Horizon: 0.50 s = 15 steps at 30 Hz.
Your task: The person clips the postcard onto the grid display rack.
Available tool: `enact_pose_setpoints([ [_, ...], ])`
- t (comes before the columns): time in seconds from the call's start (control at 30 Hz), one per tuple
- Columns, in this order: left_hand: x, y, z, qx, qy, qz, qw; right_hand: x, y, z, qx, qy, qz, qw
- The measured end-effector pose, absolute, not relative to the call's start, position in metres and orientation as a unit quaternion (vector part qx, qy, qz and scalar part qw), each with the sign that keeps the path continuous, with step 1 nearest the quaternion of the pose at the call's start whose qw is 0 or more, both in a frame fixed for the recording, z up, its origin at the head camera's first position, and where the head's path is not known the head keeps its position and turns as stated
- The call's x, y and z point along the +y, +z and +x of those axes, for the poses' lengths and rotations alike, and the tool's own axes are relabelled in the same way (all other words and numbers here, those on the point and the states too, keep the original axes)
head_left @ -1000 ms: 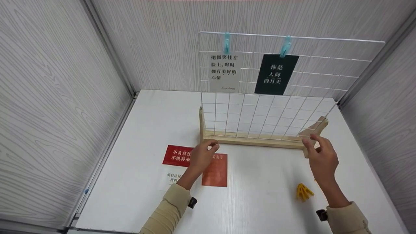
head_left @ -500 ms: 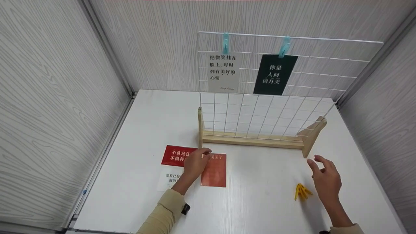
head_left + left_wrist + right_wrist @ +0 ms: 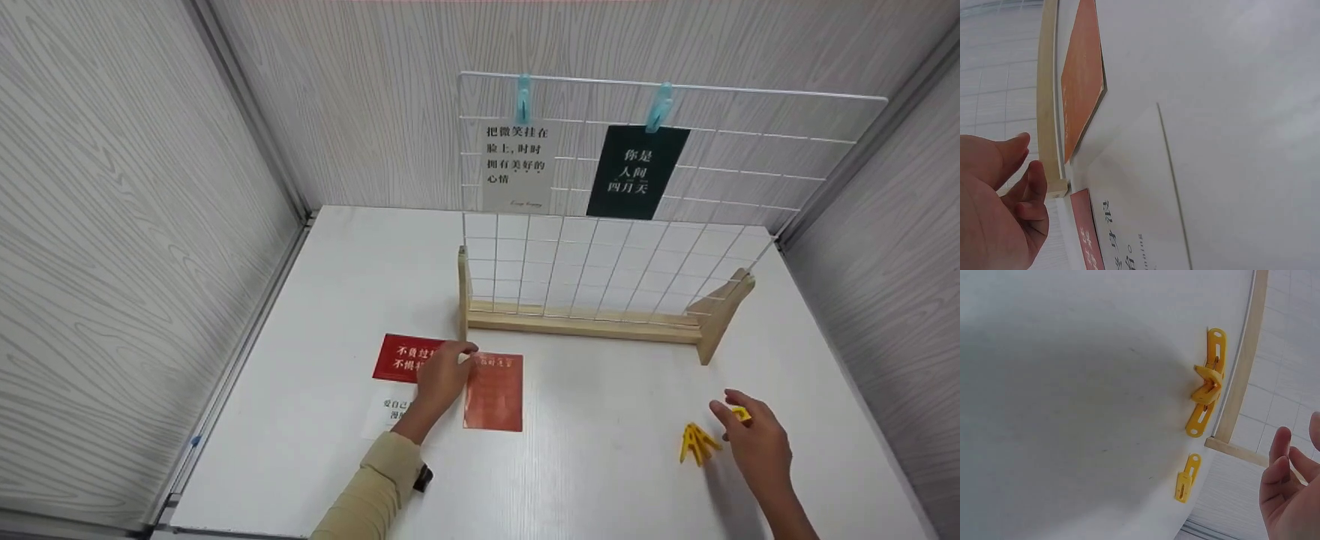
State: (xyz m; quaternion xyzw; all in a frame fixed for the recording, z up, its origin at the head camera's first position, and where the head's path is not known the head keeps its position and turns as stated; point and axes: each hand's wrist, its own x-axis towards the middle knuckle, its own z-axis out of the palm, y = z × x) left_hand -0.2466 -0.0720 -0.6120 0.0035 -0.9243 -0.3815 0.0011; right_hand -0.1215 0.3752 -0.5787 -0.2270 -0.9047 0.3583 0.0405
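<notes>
In the head view, a person's two hands, the left hand (image 3: 442, 379) and the right hand (image 3: 759, 441), reach over a white desk (image 3: 585, 465) before a wire grid (image 3: 559, 241) held up by a wooden stand (image 3: 585, 328). Two blue clips (image 3: 659, 111) pin a pale card (image 3: 517, 191) and a dark green card (image 3: 637, 172) by their top edges, presumably to leave the lettering readable.

The left hand, fingers bent, covers part of a wide red card (image 3: 396, 361) and of a white card (image 3: 391, 416); its fingertips sit by the top corner of an orange-red card (image 3: 495, 397). All three lie face up, likely so they can be told apart. The right hand, loosely curled, is near a pair of yellow clips (image 3: 693, 433), with a single yellow clip (image 3: 742, 414) showing between thumb and forefinger.

In the left wrist view, the left thumb and fingertips stand slightly apart with nothing between them. Whether they touch a card, I cannot tell.

In the right wrist view, the right hand is empty too, part-way open. The single yellow clip rests on the desk apart from the fingertips, while the other two touch each other nearby. Cards left, clips right: a split that probably gives each hand its own supply.
</notes>
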Motion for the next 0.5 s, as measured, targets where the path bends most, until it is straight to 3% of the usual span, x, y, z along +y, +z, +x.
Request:
enact_pose_setpoints([
  [0.5, -0.071, -0.618, -0.252, -0.934, -0.357, 0.007, -0.01, 0.391, -0.603, -0.102, -0.911, 0.341, -0.221, -0.077],
])
